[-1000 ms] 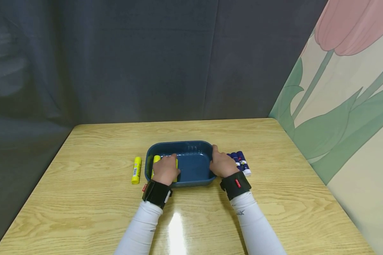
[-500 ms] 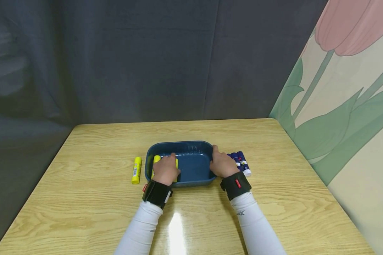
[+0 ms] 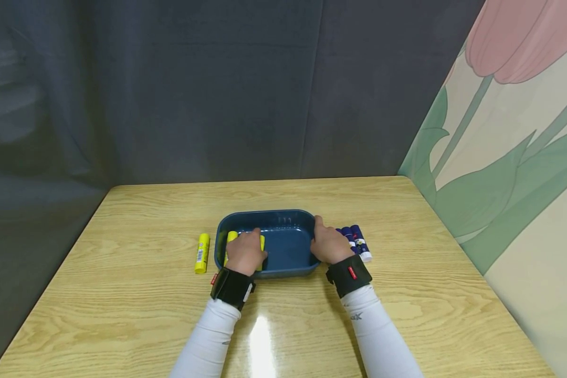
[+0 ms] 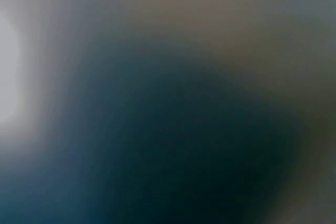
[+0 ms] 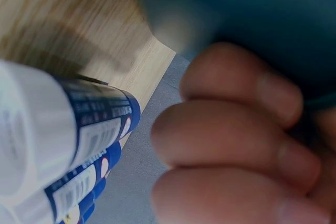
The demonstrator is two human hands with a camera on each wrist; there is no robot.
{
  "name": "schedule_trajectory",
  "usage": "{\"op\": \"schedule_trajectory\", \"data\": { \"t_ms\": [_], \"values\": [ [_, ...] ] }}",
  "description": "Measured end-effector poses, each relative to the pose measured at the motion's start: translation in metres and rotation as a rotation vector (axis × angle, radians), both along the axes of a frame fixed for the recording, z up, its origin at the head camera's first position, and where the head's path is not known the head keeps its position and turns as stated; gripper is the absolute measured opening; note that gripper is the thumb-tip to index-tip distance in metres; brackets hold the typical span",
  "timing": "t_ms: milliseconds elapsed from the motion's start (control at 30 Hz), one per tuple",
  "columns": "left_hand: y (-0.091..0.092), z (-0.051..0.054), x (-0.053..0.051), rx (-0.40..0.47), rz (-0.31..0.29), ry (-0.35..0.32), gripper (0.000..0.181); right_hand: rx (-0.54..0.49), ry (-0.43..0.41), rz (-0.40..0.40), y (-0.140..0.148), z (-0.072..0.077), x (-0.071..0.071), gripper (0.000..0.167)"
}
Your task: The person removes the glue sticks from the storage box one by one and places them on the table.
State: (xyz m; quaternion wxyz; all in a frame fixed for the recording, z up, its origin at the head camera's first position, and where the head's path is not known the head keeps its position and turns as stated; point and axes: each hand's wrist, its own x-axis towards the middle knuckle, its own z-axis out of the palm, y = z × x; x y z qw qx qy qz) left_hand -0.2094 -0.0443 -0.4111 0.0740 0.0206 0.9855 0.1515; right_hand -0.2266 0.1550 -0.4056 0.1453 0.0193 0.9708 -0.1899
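Observation:
A dark blue rectangular tray [image 3: 290, 249] sits on the table. My right hand [image 3: 332, 244] grips its right end; in the right wrist view, curled fingers [image 5: 231, 129] press its outer wall. My left hand [image 3: 246, 253] reaches into the tray's left part, its thumb across a yellow glue stick [image 3: 262, 242], which it appears to hold; most of the fingers are hidden. Another yellow glue stick [image 3: 231, 236] lies inside, left of that hand. The left wrist view is dark and too blurred to read.
Outside the tray, a yellow glue stick [image 3: 201, 253] lies to the left. Several blue glue sticks with white ends [image 3: 360, 243] lie side by side just right of my right hand. The wooden table [image 3: 137, 294] ends at a dark curtain [image 3: 217, 94] behind and a flower-painted wall at right.

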Motion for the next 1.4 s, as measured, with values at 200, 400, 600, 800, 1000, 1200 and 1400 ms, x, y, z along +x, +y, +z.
{"op": "schedule_trajectory", "data": {
  "t_ms": [200,400,600,800,1000,1200,1400],
  "values": [
    [-0.0004,-0.0004,0.0,0.008,-0.001,-0.001,0.057,-0.001,0.002,0.002,0.0006,-0.0012,-0.0004,0.063],
    [0.0,-0.0003,0.0001,0.012,0.001,0.001,0.058,0.011,0.003,0.002,0.0005,-0.0013,-0.0005,0.064],
    [0.0002,0.0,0.0004,0.012,0.005,0.005,0.058,0.012,0.008,0.006,0.0012,-0.0014,-0.0007,0.063],
    [0.001,0.0009,0.0002,0.01,0.01,-0.007,0.059,0.018,0.017,0.019,0.002,-0.0017,-0.0006,0.063],
    [0.0022,0.0001,-0.0003,-0.013,0.014,-0.013,0.06,0.016,0.013,0.016,0.0017,-0.0017,-0.0006,0.063],
    [0.0027,-0.0015,-0.0011,-0.019,-0.003,0.001,0.06,0.014,0.013,0.013,0.002,-0.0029,-0.0014,0.064],
    [0.0004,-0.0002,-0.0015,-0.016,-0.021,0.028,0.061,0.013,0.027,0.019,0.0019,-0.002,-0.0004,0.064]
  ]
}}
